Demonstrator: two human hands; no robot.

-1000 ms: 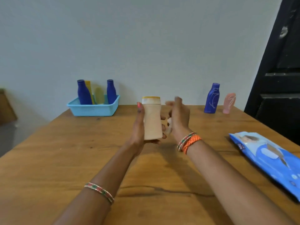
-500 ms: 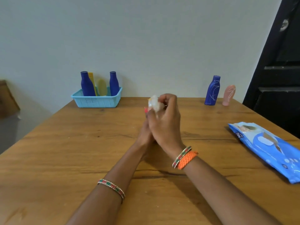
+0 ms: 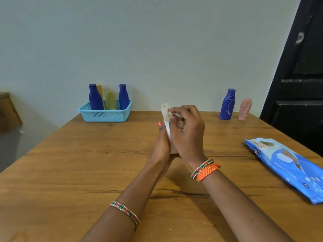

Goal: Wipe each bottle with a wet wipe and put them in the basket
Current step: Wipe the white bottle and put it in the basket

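Tabletop: hands hide bottle (mostly).

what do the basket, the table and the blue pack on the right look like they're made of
Basket: moulded plastic by the look, light blue, with a fine grid of holes in its walls. Table: wood or a wood-look top, brown with grain lines and a dark crack, fairly matt. Blue pack: thin, glossy plastic film, creased and catching the light.
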